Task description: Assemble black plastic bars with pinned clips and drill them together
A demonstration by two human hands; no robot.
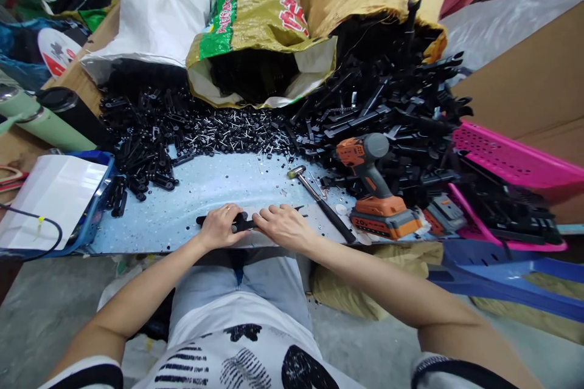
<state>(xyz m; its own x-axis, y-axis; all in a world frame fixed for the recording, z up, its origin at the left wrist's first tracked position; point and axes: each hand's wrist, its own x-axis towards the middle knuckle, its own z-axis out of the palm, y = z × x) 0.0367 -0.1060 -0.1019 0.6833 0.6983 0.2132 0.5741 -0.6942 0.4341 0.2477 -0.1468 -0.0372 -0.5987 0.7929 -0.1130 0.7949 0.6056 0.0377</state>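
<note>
Both hands hold one long black plastic part [241,225] just above the front edge of the light-blue work surface [214,182]. My left hand [222,226] is closed round its left portion, thumb and fingers near the middle. Closed over the right portion is my right hand [283,225], and a thin forked end sticks out past it. Fingers cover much of the part, so its exact kind is hidden. To the right lie a hammer [319,199] with a black handle and an orange-grey cordless drill [371,188] standing on its battery.
Piles of short black pieces [146,134], small black-and-silver pins [237,130] and long black forked parts [387,103] line the back, spilling from sacks [255,6]. A pink basket [520,158] stands right, a blue basket [98,206] left. A spare battery [442,213] lies beside the drill.
</note>
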